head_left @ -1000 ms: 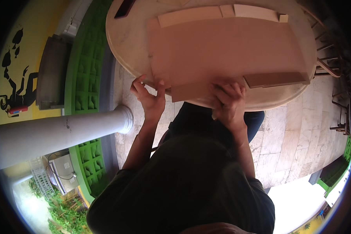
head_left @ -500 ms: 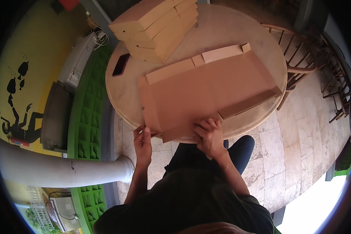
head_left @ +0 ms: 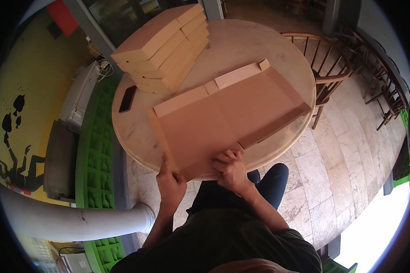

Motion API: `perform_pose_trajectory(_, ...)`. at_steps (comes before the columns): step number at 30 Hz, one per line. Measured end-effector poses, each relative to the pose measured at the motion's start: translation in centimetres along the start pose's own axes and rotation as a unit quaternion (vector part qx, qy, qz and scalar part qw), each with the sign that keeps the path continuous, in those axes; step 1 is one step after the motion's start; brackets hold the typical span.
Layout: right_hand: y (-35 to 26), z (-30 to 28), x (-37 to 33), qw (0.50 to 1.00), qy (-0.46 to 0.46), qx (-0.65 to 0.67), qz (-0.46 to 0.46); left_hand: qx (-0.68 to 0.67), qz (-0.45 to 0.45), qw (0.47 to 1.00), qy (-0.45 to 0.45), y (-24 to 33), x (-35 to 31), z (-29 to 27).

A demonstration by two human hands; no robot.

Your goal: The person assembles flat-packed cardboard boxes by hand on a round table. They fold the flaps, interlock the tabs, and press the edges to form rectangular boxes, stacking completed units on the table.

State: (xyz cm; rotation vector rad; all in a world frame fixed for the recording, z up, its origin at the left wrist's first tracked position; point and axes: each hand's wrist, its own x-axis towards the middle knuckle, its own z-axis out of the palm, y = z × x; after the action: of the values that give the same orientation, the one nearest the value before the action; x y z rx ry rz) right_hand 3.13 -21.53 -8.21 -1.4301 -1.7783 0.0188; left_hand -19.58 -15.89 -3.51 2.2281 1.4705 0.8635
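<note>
A partly folded brown cardboard box (head_left: 223,116) lies spread out on a round table, its inside facing up. Along the far edge and the right part of the near edge, its walls are folded up. My left hand (head_left: 171,185) is at the near left corner, index finger stretched along the raised left side flap (head_left: 158,134), the other fingers bent around the corner. My right hand (head_left: 233,170) grips the near edge beside the end of the folded near wall (head_left: 275,127), fingers curled. What lies under its fingertips is hidden.
A stack of several folded cardboard boxes (head_left: 161,52) stands at the far left of the round table (head_left: 278,52). A dark phone (head_left: 128,99) lies before it. A wooden chair (head_left: 328,73) is by the right edge, a white column (head_left: 77,224) at the lower left.
The left side flap has come up from lying flatter. My left index finger now stretches along it. My right hand keeps its place on the near edge, while the whole view has shifted.
</note>
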Motion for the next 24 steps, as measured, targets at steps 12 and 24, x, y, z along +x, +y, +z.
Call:
perform_pose_trajectory(12, -0.7, -2.1, 0.7, 0.99, -0.137, -0.031, -0.014, 0.025, 0.007, 0.999, 0.029, -1.1, -1.3, 1.9)
perform_pose_trajectory(24, 25.8, -16.4, 9.5, 0.836, -0.041, -0.362, 0.411, -0.257, -0.198, 0.945, -0.034, -6.3, 6.2, -0.4)
